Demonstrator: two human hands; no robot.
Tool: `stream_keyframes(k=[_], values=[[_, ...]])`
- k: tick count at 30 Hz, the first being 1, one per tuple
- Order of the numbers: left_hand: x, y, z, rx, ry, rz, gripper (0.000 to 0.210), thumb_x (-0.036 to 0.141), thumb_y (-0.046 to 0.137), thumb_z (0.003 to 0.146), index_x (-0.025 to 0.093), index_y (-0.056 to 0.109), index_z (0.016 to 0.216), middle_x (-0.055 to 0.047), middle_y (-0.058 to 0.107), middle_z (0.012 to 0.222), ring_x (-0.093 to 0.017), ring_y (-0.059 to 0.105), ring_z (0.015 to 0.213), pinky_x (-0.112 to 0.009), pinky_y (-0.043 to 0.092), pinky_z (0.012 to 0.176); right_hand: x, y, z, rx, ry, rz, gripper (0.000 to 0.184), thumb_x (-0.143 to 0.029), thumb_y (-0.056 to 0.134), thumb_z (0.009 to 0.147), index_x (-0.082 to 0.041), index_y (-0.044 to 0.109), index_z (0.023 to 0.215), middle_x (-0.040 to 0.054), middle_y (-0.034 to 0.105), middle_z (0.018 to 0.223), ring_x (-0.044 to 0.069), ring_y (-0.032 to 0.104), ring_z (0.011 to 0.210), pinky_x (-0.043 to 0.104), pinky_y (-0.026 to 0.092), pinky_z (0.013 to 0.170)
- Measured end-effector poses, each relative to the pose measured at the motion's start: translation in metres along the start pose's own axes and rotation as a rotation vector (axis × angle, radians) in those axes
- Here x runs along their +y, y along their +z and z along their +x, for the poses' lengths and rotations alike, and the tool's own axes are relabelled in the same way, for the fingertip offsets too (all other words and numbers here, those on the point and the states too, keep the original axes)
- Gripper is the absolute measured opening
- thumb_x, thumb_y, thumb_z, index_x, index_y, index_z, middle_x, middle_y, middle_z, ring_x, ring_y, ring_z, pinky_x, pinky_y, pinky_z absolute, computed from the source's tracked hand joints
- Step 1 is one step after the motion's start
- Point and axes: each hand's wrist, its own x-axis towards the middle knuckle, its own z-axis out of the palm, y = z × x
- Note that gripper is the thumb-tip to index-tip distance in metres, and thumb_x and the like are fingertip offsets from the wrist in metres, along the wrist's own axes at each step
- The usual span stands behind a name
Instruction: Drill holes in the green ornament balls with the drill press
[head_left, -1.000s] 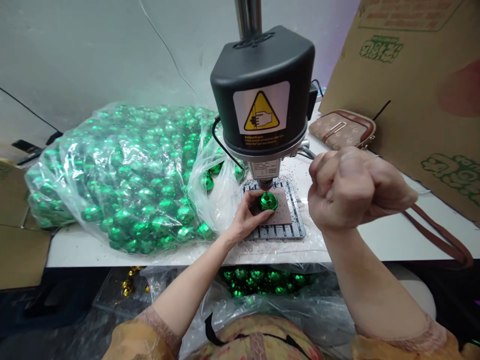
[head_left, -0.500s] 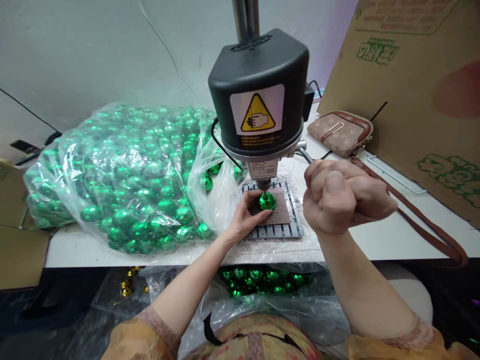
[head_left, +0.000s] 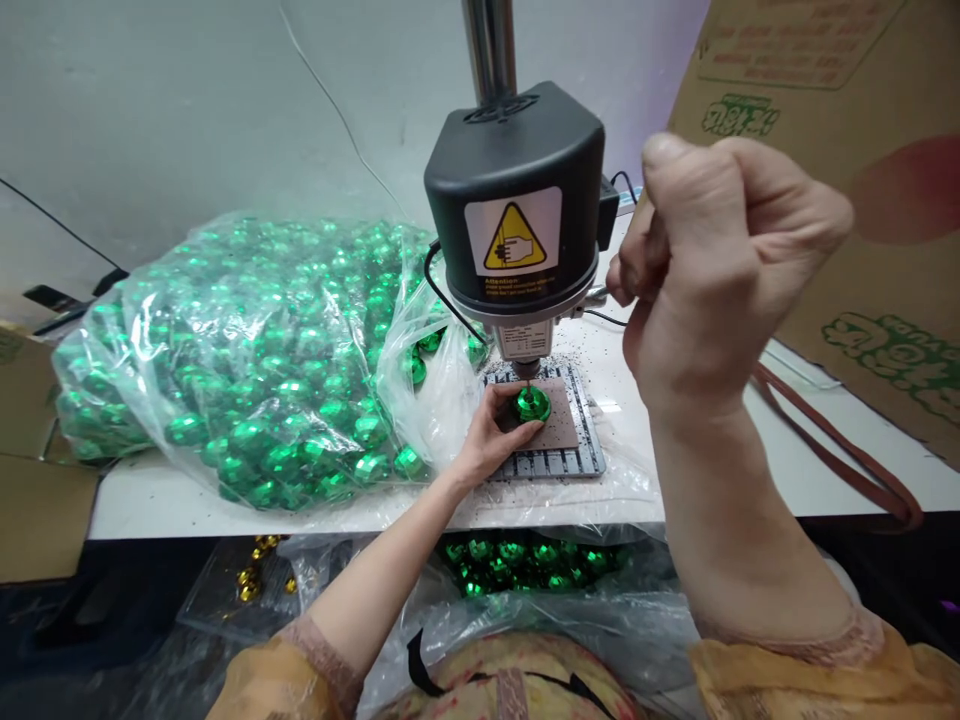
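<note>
My left hand (head_left: 491,432) pinches a shiny green faceted ball (head_left: 533,404) between thumb and fingers. The ball rests on a flat brown board (head_left: 564,425) on the slotted metal base (head_left: 592,458) of a small bench drill press (head_left: 517,150). Right above the ball is the drill chuck (head_left: 528,368), and the bit meets the ball's top. Beside the machine's head, my right hand (head_left: 712,260) is raised in a fist round the feed lever (head_left: 596,297). Most of the lever is hidden by my fingers.
A big clear bag of green balls (head_left: 262,360) lies left of the drill press. More green balls (head_left: 525,562) sit in plastic below the table edge. On the right stand a large cardboard box (head_left: 840,300) and a brown strap (head_left: 840,450). Dark shavings dot the white table.
My right hand has swung upward with the lever, now covering the patterned purse behind. My left hand still holds the ball in the same place under the drill.
</note>
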Motion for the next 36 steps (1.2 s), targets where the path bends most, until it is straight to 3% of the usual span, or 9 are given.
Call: stream_keyframes(k=[5,11,20,27,33,36], values=[[-0.001,0.000,-0.008,0.151,0.097,0.133,0.047,0.043,0.090,0.080,0.021,0.061,0.110,-0.009,0.071,0.118,-0.024,0.070,0.112,-0.039,0.055,0.098,0.000,0.002,0.008,-0.013,0.073,-0.072,0.048,-0.017,0.061,0.090,-0.022,0.035,0.050,-0.0046,0.028,0.048,0.007,0.030,0.045,0.031,0.027,0.047],[-0.003,-0.005,-0.028,0.288,0.290,0.320,0.043,0.033,0.086,0.084,0.023,0.057,0.114,-0.007,0.064,0.118,-0.023,0.067,0.114,-0.039,0.054,0.098,0.002,0.002,0.006,-0.005,0.049,-0.054,0.048,-0.019,0.062,0.091,-0.023,0.036,0.050,-0.0044,0.030,0.048,0.009,0.030,0.045,0.032,0.026,0.048],[0.015,-0.014,-0.036,0.313,0.560,0.568,0.042,0.027,0.084,0.087,0.022,0.057,0.119,-0.009,0.063,0.118,-0.024,0.067,0.111,-0.040,0.057,0.094,0.007,0.003,0.005,0.025,0.023,-0.023,0.052,-0.024,0.064,0.093,-0.022,0.033,0.051,-0.0054,0.029,0.046,0.007,0.030,0.042,0.029,0.023,0.045],[0.022,-0.016,-0.035,0.331,0.595,0.632,0.039,0.025,0.081,0.089,0.022,0.057,0.120,-0.009,0.063,0.118,-0.024,0.067,0.111,-0.040,0.058,0.092,0.008,0.002,0.006,0.019,0.018,-0.021,0.062,-0.053,0.073,0.085,-0.021,0.033,0.051,-0.0069,0.030,0.046,0.004,0.030,0.042,0.026,0.021,0.045],[0.027,-0.016,-0.038,0.311,0.661,0.723,0.040,0.025,0.081,0.089,0.023,0.058,0.122,-0.010,0.062,0.120,-0.024,0.067,0.110,-0.041,0.059,0.091,0.006,0.003,0.004,0.012,0.031,-0.045,0.053,-0.028,0.062,0.094,-0.018,0.033,0.051,-0.0078,0.030,0.045,0.000,0.031,0.042,0.023,0.021,0.047],[0.036,-0.019,-0.052,0.238,0.667,0.781,0.035,0.024,0.080,0.090,0.026,0.063,0.121,-0.010,0.061,0.123,-0.023,0.066,0.108,-0.039,0.060,0.089,0.005,0.002,0.004,0.009,0.039,-0.033,0.052,-0.023,0.061,0.094,-0.019,0.033,0.051,-0.0078,0.031,0.045,0.001,0.030,0.042,0.025,0.021,0.046]])
